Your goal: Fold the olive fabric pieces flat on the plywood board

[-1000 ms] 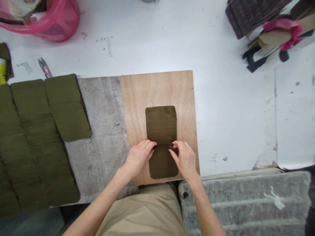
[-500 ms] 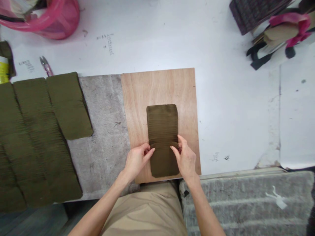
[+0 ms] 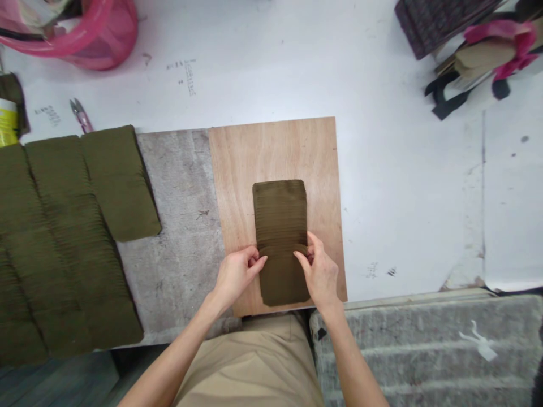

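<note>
A stack of overlapping dark olive fabric pieces [image 3: 280, 215] lies on a light wooden board [image 3: 275, 150] in front of me. Its layers fan out in steps, so their edges show as fine ridges. My left hand [image 3: 240, 271] pinches the left edge of a piece partway down the stack, thumb on top. On the opposite edge, my right hand [image 3: 320, 271] pinches the same piece, which bulges up slightly near the fingers. Fingertips under the fabric are partly hidden.
Rows of more olive fabric pieces [image 3: 63, 243] cover a grey mat [image 3: 178, 226] at left. Thread snips [image 3: 80, 116], a yellow container [image 3: 7, 121] and a pink basket [image 3: 108, 34] stand beyond. A dark woven box [image 3: 441, 22] sits far right. A grey padded surface [image 3: 424, 350] is lower right.
Both hands keep their pinch at nearly the same place. The fabric beside my right fingers looks raised a little more; the view has shifted very slightly.
</note>
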Motion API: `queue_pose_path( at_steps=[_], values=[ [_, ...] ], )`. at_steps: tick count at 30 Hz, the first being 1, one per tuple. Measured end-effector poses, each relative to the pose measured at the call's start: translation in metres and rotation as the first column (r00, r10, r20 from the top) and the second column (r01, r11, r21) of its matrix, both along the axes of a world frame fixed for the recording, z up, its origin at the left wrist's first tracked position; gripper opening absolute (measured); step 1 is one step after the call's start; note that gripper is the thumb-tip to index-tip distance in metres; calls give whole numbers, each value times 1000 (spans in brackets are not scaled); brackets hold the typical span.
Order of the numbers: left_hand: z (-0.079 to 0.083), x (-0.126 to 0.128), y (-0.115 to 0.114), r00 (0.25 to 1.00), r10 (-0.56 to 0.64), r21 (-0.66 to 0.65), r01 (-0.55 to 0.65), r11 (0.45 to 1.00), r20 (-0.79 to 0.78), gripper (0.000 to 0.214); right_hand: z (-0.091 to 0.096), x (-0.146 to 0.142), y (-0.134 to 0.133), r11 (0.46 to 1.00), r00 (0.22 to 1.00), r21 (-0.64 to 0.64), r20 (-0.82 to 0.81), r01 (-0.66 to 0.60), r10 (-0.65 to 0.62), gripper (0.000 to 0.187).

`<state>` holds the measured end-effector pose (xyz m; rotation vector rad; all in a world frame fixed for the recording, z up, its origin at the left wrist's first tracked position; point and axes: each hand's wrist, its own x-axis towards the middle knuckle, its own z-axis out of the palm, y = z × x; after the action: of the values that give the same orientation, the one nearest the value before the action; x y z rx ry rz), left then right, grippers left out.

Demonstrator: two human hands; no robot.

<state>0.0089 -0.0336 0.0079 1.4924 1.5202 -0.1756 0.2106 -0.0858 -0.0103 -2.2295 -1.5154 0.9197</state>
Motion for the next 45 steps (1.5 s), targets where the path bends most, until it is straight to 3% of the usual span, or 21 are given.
queue_pose_path(
  at_steps=[18,24,28,33,39,45],
  values=[
    [0,3,-4,992,-72,54,78,996,-100,27,-1,-1,0,999,999,34,28,-42,41,44],
    [0,-3,-6,998,-11,116,18,993,-61,26,12,11,15,995,996,79,62,-68,63,35],
    [0,-7,5,999,34,254,-37,967,17,21,15,18,37,982,988,117,60,-150,144,27],
    [-4,-4,29,997,-49,421,22,907,52,16,12,20,57,968,973,112,68,-226,220,24],
    [-7,2,38,995,-91,440,68,896,32,15,8,20,65,961,964,80,52,-263,259,12],
    [-7,3,38,996,-93,442,77,894,15,14,9,23,68,961,964,73,39,-265,263,22]
  ],
)
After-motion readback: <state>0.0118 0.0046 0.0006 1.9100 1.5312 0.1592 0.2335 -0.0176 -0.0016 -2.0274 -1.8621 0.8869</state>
